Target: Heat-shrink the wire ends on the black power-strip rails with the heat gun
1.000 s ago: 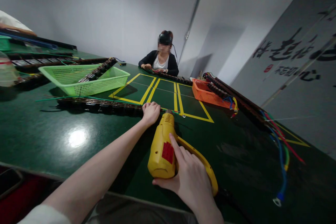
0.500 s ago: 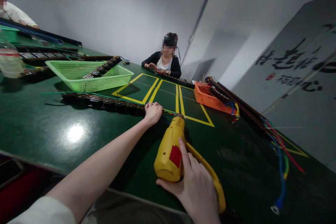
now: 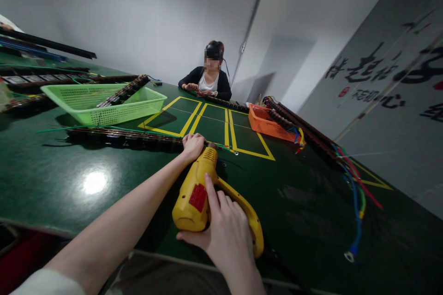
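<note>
My right hand (image 3: 228, 226) is closed round a yellow heat gun (image 3: 195, 191) with a red label, its forefinger stretched along the body. The gun's nozzle points away from me, close beside my left hand (image 3: 194, 145). That hand is closed on the right end of a long dark wire harness (image 3: 128, 140) lying on the table. A green wire (image 3: 69, 128) runs along the harness. Past my left hand, thin wires end in a ring terminal (image 3: 236, 152).
A light green basket (image 3: 131, 109) holds a dark wired strip. An orange basket (image 3: 258, 124) stands at right, near thick coloured cables (image 3: 356, 221) with ring terminals. Yellow tape (image 3: 254, 152) marks the green table (image 3: 145, 193). A person (image 3: 209, 78) sits across, handling a dark strip.
The heat gun and my right hand have moved left, bringing the nozzle closer to my left hand. The whole view has shifted slightly. My left hand keeps its hold.
</note>
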`<state>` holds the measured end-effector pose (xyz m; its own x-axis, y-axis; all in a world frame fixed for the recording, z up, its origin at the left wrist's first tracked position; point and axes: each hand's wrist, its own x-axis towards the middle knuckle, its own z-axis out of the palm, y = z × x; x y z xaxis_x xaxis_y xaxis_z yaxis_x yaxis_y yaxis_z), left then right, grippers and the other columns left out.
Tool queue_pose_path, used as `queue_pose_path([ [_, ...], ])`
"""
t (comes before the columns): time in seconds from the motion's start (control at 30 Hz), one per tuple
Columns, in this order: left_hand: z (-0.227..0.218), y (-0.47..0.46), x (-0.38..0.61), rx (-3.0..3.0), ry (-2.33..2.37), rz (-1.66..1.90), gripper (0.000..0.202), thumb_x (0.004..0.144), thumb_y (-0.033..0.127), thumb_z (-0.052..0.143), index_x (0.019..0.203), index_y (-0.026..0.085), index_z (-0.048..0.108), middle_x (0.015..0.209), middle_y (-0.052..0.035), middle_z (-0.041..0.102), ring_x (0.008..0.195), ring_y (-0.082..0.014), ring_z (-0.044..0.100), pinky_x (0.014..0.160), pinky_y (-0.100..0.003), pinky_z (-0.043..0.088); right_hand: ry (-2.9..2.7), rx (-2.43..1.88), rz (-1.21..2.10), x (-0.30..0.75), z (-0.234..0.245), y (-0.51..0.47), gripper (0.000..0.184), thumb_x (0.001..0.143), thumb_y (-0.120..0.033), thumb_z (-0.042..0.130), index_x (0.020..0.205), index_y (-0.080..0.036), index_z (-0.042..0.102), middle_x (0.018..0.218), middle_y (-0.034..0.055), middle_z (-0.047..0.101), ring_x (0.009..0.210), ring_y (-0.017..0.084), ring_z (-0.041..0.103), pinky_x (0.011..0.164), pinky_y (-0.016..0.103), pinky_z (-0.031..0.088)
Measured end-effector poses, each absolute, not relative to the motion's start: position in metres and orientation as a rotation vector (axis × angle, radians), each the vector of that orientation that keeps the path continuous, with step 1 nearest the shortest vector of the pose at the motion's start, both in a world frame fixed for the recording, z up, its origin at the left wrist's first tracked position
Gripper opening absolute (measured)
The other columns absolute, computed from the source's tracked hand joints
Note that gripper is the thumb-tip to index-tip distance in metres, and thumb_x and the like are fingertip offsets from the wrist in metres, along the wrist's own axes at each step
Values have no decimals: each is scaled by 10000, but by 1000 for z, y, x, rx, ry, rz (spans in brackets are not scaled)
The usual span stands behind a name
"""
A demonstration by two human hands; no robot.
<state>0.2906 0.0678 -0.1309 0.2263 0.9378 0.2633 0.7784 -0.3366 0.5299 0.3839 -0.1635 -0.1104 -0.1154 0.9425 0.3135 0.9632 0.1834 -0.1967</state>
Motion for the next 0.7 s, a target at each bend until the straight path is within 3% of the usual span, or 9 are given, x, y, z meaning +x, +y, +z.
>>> queue_pose_path([
  [0.17, -129, 61, 293, 2163, 1645, 857, 389, 897, 171, 299, 909, 207, 686, 1125, -29, 597, 1110, -198, 447, 998, -367, 248, -2052, -1818, -132, 403, -113, -166, 1266, 447, -612, 790, 1453, -277, 98, 988, 33, 573, 851, 251, 560, 774, 406, 465],
  [0.7, -125, 63, 295, 2126, 1681, 840, 427, 922, 236, 259, 823, 231, 674, 1067, -13, 621, 1043, -198, 474, 969, -368, 269, -1993, -1859, -380, 431, -126, -176, 1185, 545, -730, 662, 1456, -253, 75, 1023, 81, 601, 857, 270, 586, 742, 413, 481],
])
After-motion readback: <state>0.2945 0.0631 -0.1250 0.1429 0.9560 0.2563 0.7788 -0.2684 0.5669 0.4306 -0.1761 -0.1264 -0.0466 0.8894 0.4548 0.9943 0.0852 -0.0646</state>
